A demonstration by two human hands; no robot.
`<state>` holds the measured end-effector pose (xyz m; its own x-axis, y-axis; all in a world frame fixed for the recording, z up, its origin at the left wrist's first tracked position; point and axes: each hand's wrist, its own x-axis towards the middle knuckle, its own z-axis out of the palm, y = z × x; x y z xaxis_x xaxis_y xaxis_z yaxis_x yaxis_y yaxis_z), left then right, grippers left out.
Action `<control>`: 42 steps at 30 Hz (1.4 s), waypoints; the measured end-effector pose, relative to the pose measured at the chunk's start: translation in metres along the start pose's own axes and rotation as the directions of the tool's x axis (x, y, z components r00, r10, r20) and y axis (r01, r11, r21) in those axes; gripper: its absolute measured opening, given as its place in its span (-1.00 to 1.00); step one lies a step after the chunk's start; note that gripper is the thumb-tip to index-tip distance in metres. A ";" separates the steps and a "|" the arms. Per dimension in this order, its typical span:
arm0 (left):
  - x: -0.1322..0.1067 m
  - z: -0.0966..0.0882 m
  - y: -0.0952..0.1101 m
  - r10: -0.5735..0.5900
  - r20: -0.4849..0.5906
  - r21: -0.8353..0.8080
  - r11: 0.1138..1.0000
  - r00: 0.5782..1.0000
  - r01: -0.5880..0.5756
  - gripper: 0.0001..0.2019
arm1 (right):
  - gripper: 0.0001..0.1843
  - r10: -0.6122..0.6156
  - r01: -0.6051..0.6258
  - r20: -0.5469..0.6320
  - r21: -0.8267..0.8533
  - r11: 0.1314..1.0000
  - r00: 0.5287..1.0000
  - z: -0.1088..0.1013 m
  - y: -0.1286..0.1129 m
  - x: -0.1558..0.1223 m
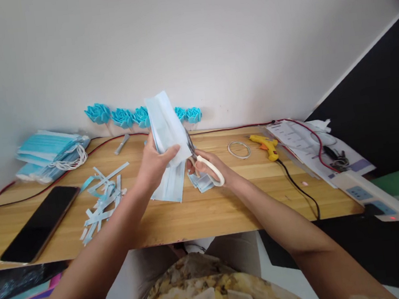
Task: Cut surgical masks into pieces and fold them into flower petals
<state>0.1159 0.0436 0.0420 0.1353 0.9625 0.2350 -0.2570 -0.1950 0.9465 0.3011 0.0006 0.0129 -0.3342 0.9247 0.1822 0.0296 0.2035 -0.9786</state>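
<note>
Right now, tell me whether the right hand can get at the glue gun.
Probably not while the right hand holds the scissors; otherwise the way looks free, with only a thin ring lying flat on the table before the glue gun.

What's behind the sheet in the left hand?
Behind the sheet, blue flowers show on both sides, with the wall beyond. Whatever it covers can't be seen.

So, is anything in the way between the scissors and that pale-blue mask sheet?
Nothing visible. The white-handled scissors in the right hand have their blades by the right edge of the mask sheet that the left hand holds up. Another sheet lies below on the table, not between them.
</note>
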 end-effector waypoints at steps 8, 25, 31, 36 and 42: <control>0.015 0.009 -0.003 0.050 -0.011 0.056 0.997 0.999 -0.050 -0.48 | -0.29 0.035 -0.035 -0.030 -0.007 0.999 0.999 0.000 0.002 0.000; 0.016 0.018 -0.007 -0.062 0.049 -0.068 0.996 0.997 0.066 -0.49 | -0.38 -0.012 -0.001 -0.103 -0.120 0.993 0.995 -0.002 -0.004 0.002; 0.014 0.021 -0.006 -0.074 0.091 -0.053 0.995 0.993 0.079 -0.49 | -0.43 -0.025 0.009 -0.142 -0.115 0.993 0.990 -0.002 -0.001 0.001; 0.015 0.023 -0.006 -0.100 0.083 -0.094 0.990 0.991 0.108 -0.47 | -0.48 -0.035 0.022 -0.166 -0.075 0.997 0.985 0.000 -0.002 0.000; 0.012 0.022 -0.011 -0.169 0.065 -0.184 0.967 0.984 0.178 -0.49 | -0.48 0.005 -0.021 -0.217 -0.071 0.997 0.976 0.002 -0.005 -0.001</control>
<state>0.1415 0.0531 0.0394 0.2386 0.9673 0.0860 -0.4004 0.0173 0.9162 0.2993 -0.0019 0.0170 -0.1220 0.9734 0.1939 0.1031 0.2067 -0.9730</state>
